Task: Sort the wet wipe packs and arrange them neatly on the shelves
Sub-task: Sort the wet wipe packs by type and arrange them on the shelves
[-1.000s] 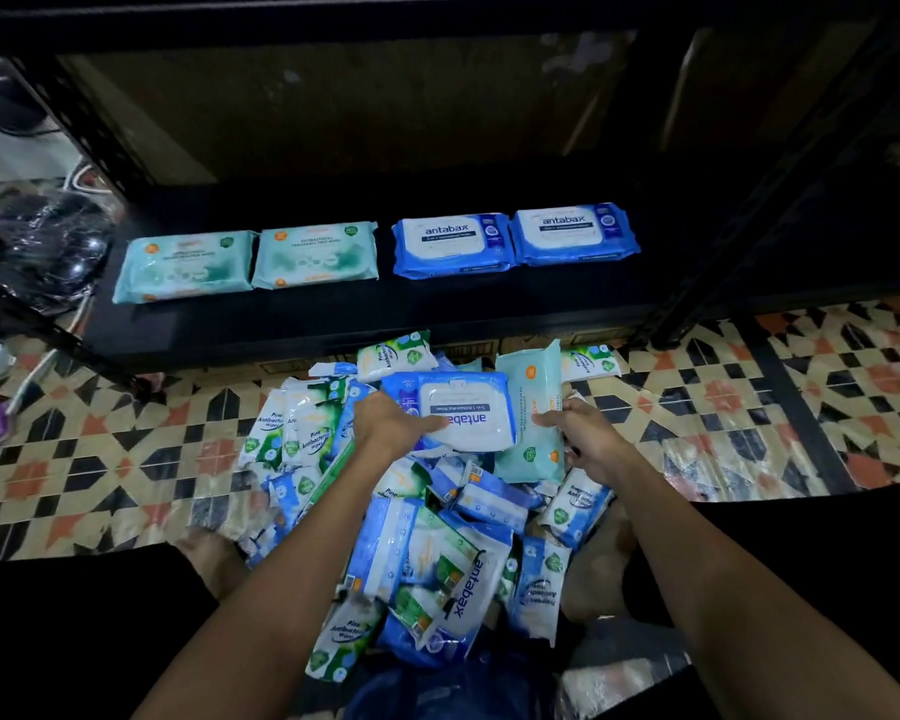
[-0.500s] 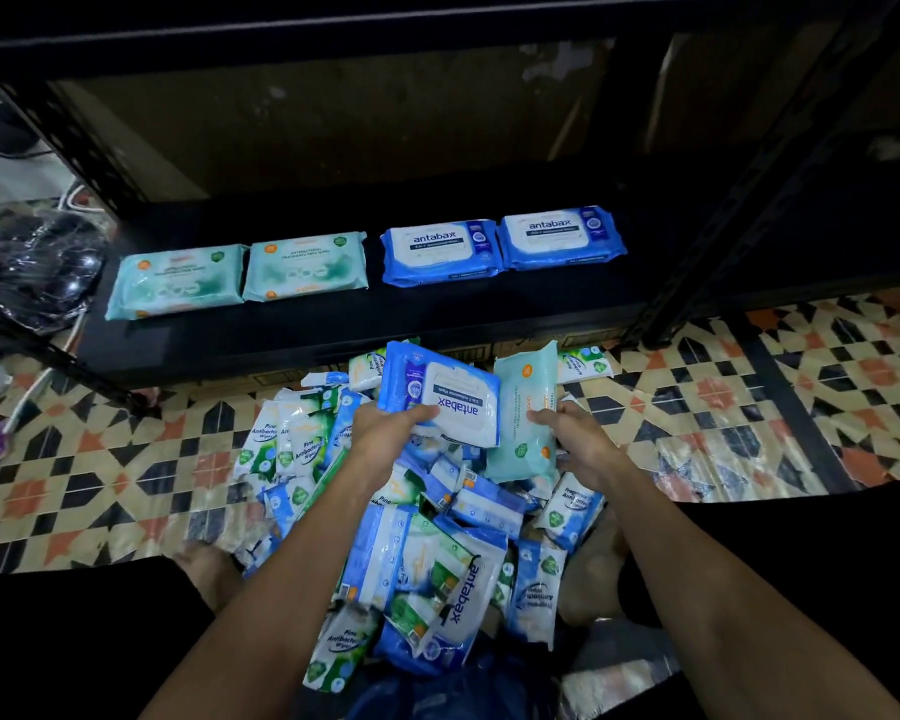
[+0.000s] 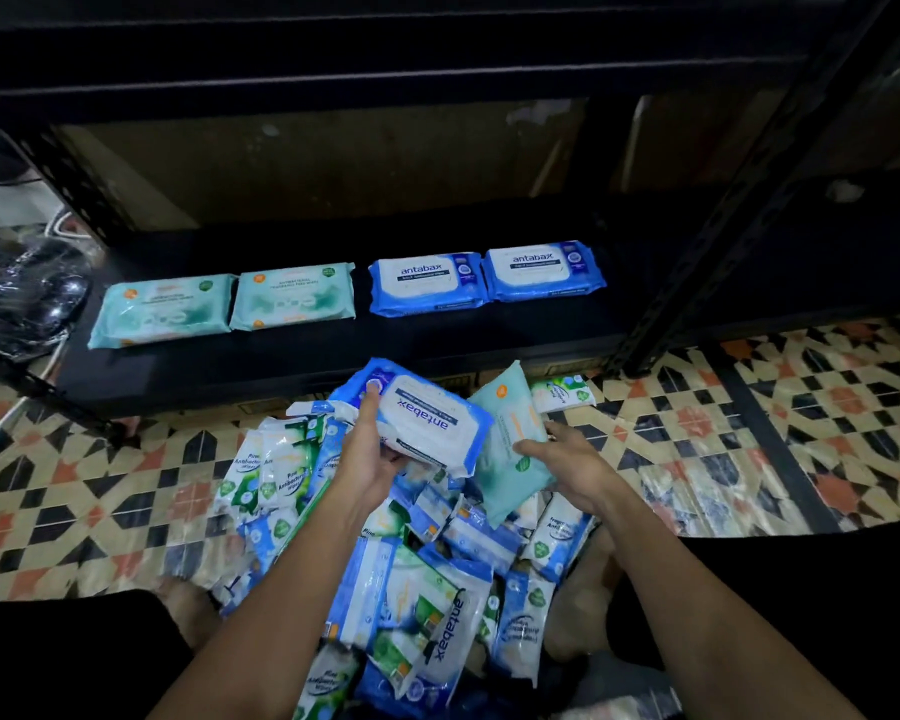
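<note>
Left hand (image 3: pixel 367 462) clamped on blue-and-white soft plastic wipe pack (image 3: pixel 427 415), long axis slanting up-left. Right hand (image 3: pixel 575 467) gripping pale teal soft pack (image 3: pixel 510 449), probably by its edge. Black shelf (image 3: pixel 333 350) straight ahead beyond both grips, left nearer.

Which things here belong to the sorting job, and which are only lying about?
Job: blue antabax pack in left hand; teal pack in right hand; pile of packs; four packs on black shelf.
Lying about: black plastic bag; white cable.
</note>
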